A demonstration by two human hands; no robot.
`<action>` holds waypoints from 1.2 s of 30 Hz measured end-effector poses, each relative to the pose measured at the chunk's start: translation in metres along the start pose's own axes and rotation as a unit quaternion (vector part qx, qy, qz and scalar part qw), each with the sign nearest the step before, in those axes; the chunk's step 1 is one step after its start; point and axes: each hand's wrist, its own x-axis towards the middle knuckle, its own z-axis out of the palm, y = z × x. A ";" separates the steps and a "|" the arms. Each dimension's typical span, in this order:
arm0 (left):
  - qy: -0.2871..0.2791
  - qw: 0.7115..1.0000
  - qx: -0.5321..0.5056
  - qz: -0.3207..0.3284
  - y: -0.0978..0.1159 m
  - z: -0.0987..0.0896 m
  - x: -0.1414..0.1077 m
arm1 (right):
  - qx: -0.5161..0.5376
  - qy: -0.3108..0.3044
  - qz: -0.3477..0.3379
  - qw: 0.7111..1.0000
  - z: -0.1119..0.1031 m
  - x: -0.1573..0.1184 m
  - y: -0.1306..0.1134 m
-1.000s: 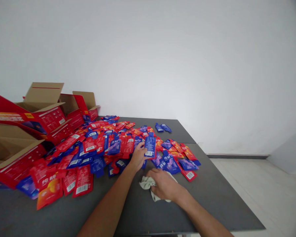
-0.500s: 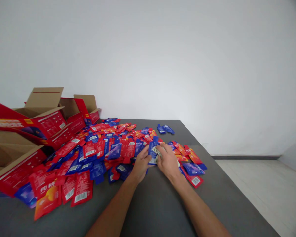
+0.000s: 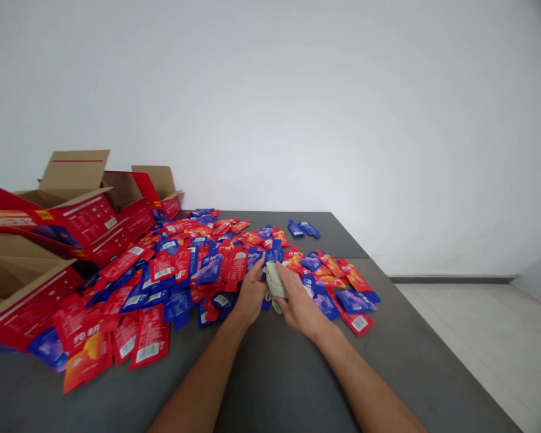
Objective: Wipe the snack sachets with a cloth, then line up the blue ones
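Observation:
My left hand [image 3: 250, 293] grips a blue sachet [image 3: 273, 257] above the near edge of a pile of red and blue sachets [image 3: 184, 264]. My right hand [image 3: 300, 300] presses a pale grey-green cloth [image 3: 274, 282] against that sachet. Both hands meet at the middle of the dark grey table [image 3: 275, 373]. The lower half of the blue sachet is hidden behind the cloth and my fingers.
Open red cardboard boxes [image 3: 85, 210] stand at the left, one large one [image 3: 18, 288] nearest me. Loose sachets [image 3: 342, 282] lie right of my hands, two blue ones [image 3: 303, 228] at the back. The table's right edge drops to a light floor [image 3: 469, 337].
My right hand picked the cloth up off the table in front of me and brought it to the blue sachet in my left hand, now covering the sachet's lower part.

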 end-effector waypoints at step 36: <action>0.014 0.993 0.115 0.015 0.002 0.004 -0.008 | 0.022 0.003 0.086 0.996 -0.025 0.004 0.003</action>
